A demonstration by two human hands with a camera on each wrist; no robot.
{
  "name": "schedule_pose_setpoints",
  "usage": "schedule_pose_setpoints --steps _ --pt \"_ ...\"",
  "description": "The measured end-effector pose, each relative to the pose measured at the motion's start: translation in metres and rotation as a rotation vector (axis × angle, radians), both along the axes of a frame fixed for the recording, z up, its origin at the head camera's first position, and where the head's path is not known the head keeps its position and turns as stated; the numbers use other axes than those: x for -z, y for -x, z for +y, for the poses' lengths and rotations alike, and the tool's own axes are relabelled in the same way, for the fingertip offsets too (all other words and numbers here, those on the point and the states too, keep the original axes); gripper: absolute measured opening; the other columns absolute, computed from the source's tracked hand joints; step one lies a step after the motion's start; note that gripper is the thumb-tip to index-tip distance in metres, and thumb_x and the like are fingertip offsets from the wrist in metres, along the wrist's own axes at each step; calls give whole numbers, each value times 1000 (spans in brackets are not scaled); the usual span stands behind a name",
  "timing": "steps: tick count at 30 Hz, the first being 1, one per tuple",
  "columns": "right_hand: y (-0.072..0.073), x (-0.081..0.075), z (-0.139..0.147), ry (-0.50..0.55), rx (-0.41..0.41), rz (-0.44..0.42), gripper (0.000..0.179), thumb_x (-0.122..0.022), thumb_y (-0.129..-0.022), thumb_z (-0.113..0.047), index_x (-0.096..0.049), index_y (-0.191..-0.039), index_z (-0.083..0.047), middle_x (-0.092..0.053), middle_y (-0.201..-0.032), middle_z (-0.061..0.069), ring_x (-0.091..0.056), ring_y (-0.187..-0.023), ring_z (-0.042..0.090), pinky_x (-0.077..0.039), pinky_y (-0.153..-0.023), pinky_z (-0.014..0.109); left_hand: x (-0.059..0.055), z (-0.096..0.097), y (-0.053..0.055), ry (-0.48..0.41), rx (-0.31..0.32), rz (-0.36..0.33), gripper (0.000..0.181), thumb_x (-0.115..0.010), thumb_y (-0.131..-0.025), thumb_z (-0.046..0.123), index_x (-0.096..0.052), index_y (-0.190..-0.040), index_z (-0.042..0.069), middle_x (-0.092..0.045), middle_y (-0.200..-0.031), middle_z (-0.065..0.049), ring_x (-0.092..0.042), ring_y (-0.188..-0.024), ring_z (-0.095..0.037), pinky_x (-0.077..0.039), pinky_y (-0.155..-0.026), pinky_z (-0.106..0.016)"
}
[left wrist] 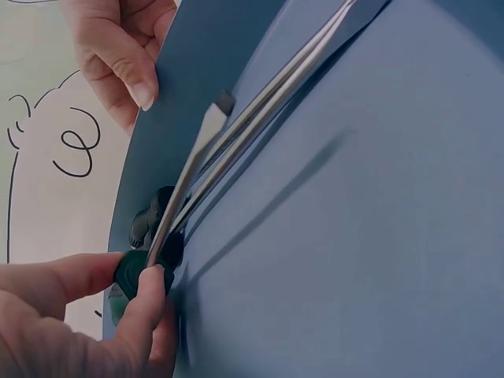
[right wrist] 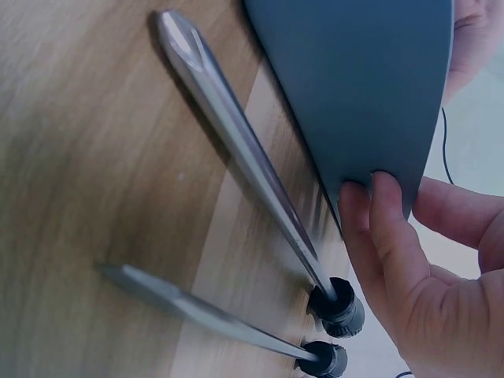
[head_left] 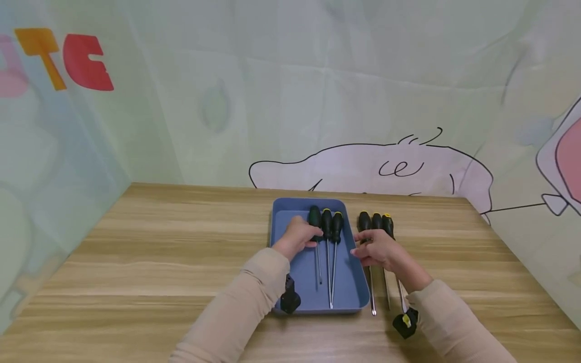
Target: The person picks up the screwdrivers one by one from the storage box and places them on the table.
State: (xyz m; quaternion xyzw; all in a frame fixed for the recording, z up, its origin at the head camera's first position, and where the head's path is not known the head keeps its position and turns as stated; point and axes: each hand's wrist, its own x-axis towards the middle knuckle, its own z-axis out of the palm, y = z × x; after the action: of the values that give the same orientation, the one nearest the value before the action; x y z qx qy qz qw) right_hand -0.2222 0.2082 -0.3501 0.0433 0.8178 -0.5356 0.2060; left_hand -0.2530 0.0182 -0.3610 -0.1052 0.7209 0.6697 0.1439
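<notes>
Nearest me along the wooden table point(head_left: 159, 242), two beige sleeves point(head_left: 236, 307) reach forward, the hands well apart. The left hand point(head_left: 298, 236) is inside the blue tray point(head_left: 304, 290), thumb and fingers pinching the dark green-handled screwdriver point(head_left: 314, 217), its shaft lifted off the tray floor. The right hand point(head_left: 379, 247) grips the tray's right wall, fingers outside, thumb over the rim. Between the hands, two black-handled screwdrivers point(head_left: 327, 222) lie in the tray, tips close together; three more screwdrivers point(head_left: 364, 222) lie on the table, beside and partly beneath the right hand. Any lettering on the handles is too small to read. Farther off, the printed backdrop point(head_left: 181, 101) carries a line-drawn figure point(head_left: 354, 166) and, up left, an orange T point(head_left: 42, 43) beside a red letter point(head_left: 81, 60), C or E, I can't tell which.
</notes>
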Motion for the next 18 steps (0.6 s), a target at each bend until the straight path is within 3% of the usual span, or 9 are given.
schedule_pose_setpoints --steps 7,18 --pt "0 0 0 0 0 3 51 -61 -85 6 -39 -130 13 -62 -97 20 -61 -74 20 -57 -68 35 -4 1 0 6 0 -15 59 -62 -81 -8 -33 -132 -14 -42 -129 -29 -57 -103 -33 -57 -71 -31" --pt "0 0 -1 -8 6 6 50 -61 -85 6 -40 -129 13 -62 -95 19 -61 -75 20 -56 -68 35 -18 -2 0 -10 23 -8 52 -62 -83 -7 -38 -128 -16 -49 -124 -29 -60 -100 -32 -56 -65 -26"
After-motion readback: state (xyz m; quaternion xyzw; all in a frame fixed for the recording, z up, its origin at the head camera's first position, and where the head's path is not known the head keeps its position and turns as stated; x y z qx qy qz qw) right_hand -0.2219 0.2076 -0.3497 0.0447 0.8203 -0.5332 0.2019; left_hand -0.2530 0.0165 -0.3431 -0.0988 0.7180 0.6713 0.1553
